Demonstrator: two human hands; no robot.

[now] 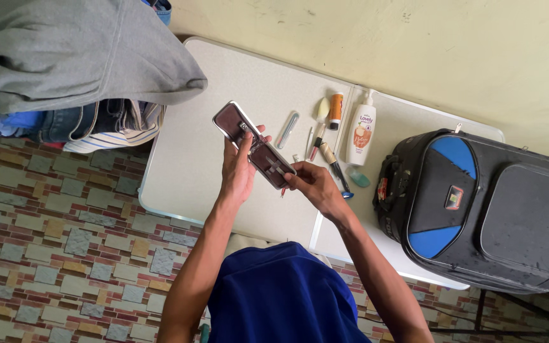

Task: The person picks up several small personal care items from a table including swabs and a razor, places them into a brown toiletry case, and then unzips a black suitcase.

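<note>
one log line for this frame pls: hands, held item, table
left hand: holds open brown case | right hand: at case's lower end | white table: lotion bottle, small toiletries | black-blue suitcase at right

We hold an open brown case (253,144) above the white desk (185,159). Our left hand (237,170) grips it from below, thumb up by the hinge, while our right hand (314,184) pinches its near end with the fingers (291,180). Small metal tools sit inside the case. On the desk beyond lie a metal file (287,130), an orange tube (336,110), a white pump bottle (361,130) and brushes (335,166). A black and blue bag (481,206) rests on the desk's right end. Folded clothes (71,70) are piled at the left.
</note>
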